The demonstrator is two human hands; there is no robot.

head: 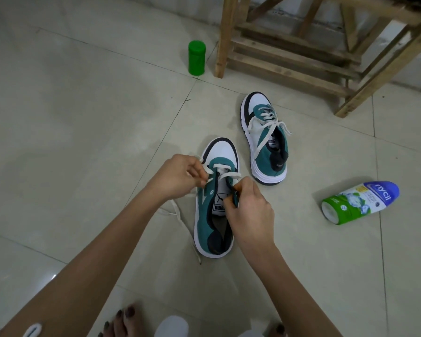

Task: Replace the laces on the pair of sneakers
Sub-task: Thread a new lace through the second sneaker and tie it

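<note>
While our left hand (178, 177) pinches the lace (229, 176) and right hand (250, 212) the near PUMA sneaker (204, 215), a second PUMA sneaker (265, 152) and one nycil bottle (360, 203) lie farther right.

Near sneaker (212, 203): matt suede-like cloth, smooth white toe; its lace (226, 175) flat woven cloth; far sneaker (265, 139) alike; floor tiles (83, 117) smooth, faintly glossy; stool (289, 66) rough bare wood; green jar (197, 58) smooth plastic; powder bottle (357, 203) glossy plastic

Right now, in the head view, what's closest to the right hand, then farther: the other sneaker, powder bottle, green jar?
1. Other sneaker, just beyond the right hand.
2. Powder bottle, lying to the right.
3. Green jar, far back left.
</note>
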